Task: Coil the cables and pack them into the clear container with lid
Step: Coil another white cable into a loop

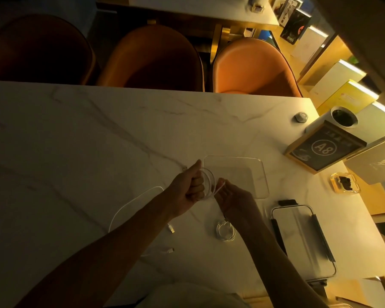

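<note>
White cable [206,185], looped, maybe thin rubber

Dim amber light comes from the right, the left falls dark, and wide-angle edges bend.

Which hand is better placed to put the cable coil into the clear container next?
Left, probably. The left hand grips the cable coil beside the clear container, while the right hand only guides the loose end.
</note>
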